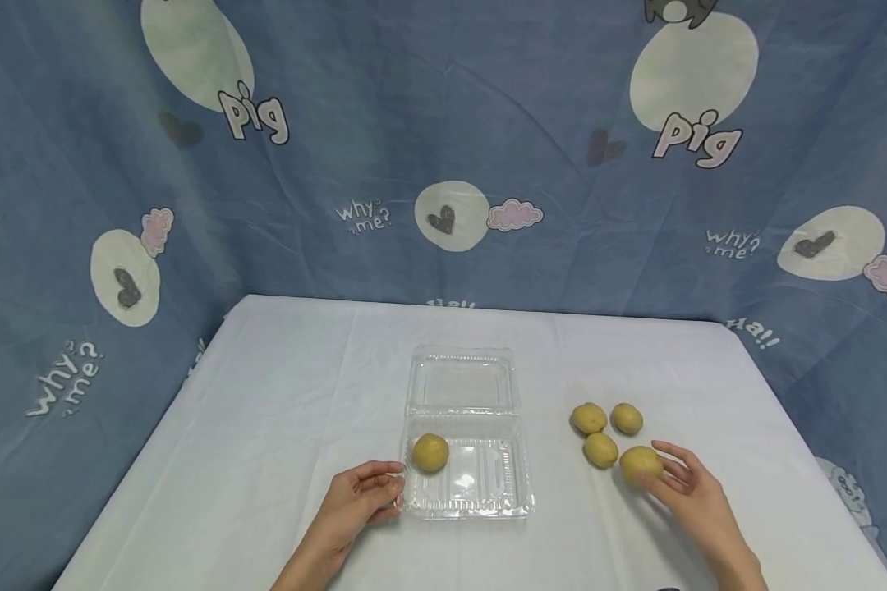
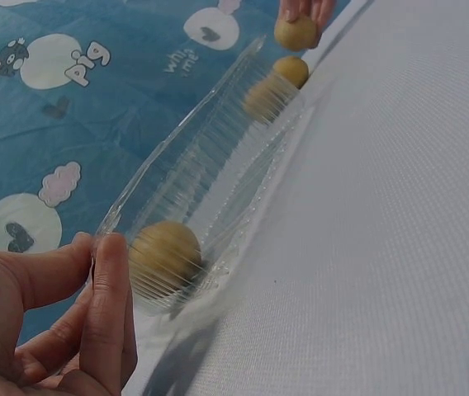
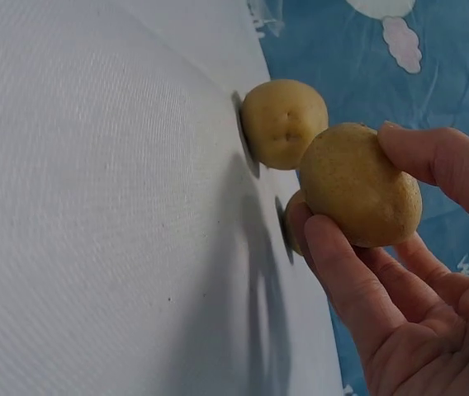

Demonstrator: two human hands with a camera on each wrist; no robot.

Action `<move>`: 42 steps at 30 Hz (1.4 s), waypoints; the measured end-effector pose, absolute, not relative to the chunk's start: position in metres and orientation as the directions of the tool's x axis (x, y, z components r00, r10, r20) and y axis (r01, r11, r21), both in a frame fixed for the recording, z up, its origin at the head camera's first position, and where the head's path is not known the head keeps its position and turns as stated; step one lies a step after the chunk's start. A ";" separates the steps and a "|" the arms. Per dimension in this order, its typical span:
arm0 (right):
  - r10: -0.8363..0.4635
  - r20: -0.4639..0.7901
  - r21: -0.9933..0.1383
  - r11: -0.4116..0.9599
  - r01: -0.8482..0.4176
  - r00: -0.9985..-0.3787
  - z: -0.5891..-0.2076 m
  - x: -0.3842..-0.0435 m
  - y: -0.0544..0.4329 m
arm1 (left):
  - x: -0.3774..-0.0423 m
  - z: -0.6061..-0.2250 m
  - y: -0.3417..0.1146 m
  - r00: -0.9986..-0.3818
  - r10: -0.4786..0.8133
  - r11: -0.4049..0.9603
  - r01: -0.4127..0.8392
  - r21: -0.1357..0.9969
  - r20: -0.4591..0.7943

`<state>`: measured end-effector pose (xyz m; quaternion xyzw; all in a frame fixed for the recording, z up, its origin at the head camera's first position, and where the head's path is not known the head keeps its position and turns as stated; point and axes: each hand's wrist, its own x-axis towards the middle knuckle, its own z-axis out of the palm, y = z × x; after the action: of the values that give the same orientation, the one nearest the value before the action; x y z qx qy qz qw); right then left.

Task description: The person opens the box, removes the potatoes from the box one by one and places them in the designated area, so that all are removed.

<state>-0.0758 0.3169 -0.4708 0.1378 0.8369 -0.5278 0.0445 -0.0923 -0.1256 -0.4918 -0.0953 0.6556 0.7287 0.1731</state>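
A clear plastic clamshell container (image 1: 488, 502) lies with its lid (image 1: 461, 382) folded back, away from me. One potato (image 1: 430, 453) sits inside, in the left part of the base. At the container's left side, my left hand (image 1: 356, 502) pinches the rim between thumb and fingers, plainest in the left wrist view. My right hand (image 1: 698, 502) grips another potato (image 3: 358, 186) between thumb and fingers, lifted off the cloth with a shadow beneath. Just past it rest three more potatoes, the nearest potato (image 1: 601, 451), a left potato (image 1: 589, 418) and a far potato (image 1: 627, 419).
A white cloth (image 1: 281, 394) covers the table. Behind and beside the table hangs a blue printed curtain (image 1: 384, 98). At the bottom edge of the head view, a small dark object (image 1: 668, 588) is barely visible.
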 end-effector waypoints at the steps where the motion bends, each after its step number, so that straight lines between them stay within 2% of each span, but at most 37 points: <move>1: 0.184 -0.224 -0.871 0.402 0.281 -0.957 -0.471 -0.076 0.317 | -0.092 -0.492 -0.126 -0.922 0.128 -0.082 -0.377 0.922 -0.366; 15: 0.220 -0.260 -0.850 0.409 0.331 -0.940 -0.475 -0.085 0.322 | -0.093 -0.493 -0.126 -0.921 0.128 -0.090 -0.380 0.921 -0.368; 34: 0.253 -0.297 -0.771 0.505 0.388 -0.921 -0.480 -0.098 0.324 | -0.093 -0.492 -0.125 -0.926 0.127 -0.095 -0.368 0.925 -0.355; 42: 0.218 -0.331 -0.763 0.511 0.396 -0.918 -0.475 -0.102 0.327 | -0.092 -0.491 -0.125 -0.925 0.136 -0.104 -0.369 0.924 -0.355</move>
<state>-0.1023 0.3270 -0.4755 0.1775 0.8637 -0.4617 0.0966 -0.0922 -0.1248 -0.4905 -0.0902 0.6471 0.7374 0.1712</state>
